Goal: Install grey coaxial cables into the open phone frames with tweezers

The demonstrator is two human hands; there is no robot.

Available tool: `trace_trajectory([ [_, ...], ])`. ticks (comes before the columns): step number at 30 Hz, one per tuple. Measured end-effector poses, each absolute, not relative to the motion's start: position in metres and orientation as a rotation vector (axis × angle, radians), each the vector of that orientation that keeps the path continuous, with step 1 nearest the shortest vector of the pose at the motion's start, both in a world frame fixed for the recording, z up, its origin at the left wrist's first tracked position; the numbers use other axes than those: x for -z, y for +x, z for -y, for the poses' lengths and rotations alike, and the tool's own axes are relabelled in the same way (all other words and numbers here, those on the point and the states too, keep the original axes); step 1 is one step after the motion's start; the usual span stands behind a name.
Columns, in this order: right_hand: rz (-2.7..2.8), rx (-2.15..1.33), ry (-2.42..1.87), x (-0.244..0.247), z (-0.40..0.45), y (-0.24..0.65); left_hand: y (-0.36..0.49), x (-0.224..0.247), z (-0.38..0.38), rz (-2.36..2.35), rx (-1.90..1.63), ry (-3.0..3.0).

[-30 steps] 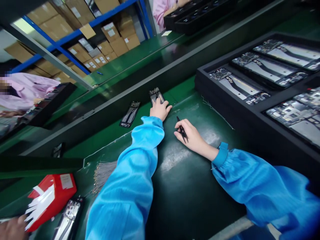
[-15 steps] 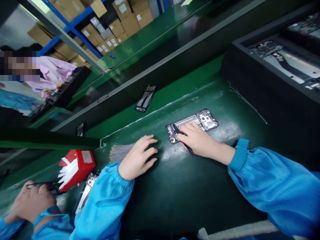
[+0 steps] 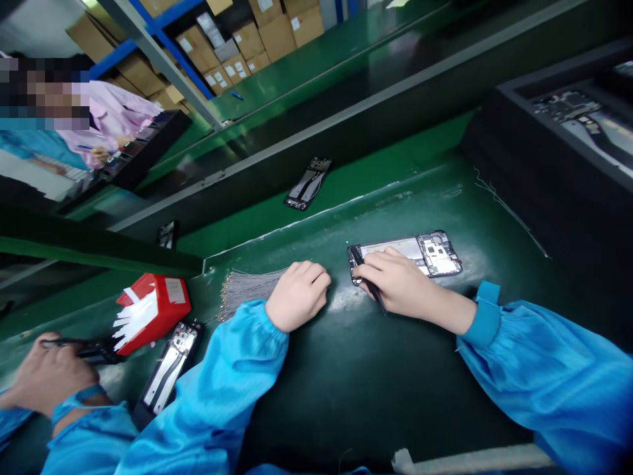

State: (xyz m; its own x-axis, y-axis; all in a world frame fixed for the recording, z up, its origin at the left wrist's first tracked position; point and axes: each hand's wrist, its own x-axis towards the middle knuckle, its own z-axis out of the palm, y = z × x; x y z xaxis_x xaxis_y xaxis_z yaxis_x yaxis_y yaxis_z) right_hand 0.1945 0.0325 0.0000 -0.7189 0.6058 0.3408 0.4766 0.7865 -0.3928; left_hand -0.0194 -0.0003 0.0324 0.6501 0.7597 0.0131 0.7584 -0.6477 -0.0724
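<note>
An opened phone [image 3: 438, 254] lies flat on the green table [image 3: 326, 389], its circuit board at the right end. Over its left part is my right hand [image 3: 395, 284], closed around black tweezers [image 3: 374, 295] whose tips are at the phone's left end. My left hand [image 3: 299, 295] is left of the phone, apart from it, with curled fingers; whether anything is inside them is hidden. Beside that hand, to the left, lies a bundle of thin grey cables [image 3: 247, 290], partly covered by it.
A red box [image 3: 173, 303] of white strips stands left, near another opened phone [image 3: 171, 369] and a co-worker's hands [image 3: 54, 373]. More phones lie on the back strip [image 3: 309, 185] and in the black bin [image 3: 514, 152] at right.
My left hand has curled its fingers, which were spread before. The view has shifted, and my right hand stays at the phone's left part with the tweezers.
</note>
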Motion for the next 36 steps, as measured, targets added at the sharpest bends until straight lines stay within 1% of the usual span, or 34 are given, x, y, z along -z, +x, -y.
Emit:
trace_trajectory([
  [4, 2.21, -0.792, -0.803, -0.006, -0.039, 0.194, 0.007, -0.018, -0.008, 1.611, 0.255, -2.821],
  [8, 2.0, -0.977, -0.845, -0.01, -0.042, 0.194, 0.017, -0.006, -0.011, 1.724, 0.444, -2.795],
  [13, 1.97, -0.993, -0.925, -0.008, -0.044, 0.192, 0.011, -0.002, -0.013, 1.733, 0.625, -2.776],
  [17, 1.918, -0.949, -0.996, -0.004, -0.045, 0.192, 0.011, -0.001, -0.015, 1.684, 0.624, -2.762],
  [22, 1.795, -1.051, -1.075, -0.004, -0.046, 0.192, 0.013, -0.002, -0.016, 1.675, 0.618, -2.74],
  [36, 1.776, -1.108, -1.091, -0.005, -0.046, 0.192, 0.014, -0.001, -0.017, 1.695, 0.655, -2.703],
])
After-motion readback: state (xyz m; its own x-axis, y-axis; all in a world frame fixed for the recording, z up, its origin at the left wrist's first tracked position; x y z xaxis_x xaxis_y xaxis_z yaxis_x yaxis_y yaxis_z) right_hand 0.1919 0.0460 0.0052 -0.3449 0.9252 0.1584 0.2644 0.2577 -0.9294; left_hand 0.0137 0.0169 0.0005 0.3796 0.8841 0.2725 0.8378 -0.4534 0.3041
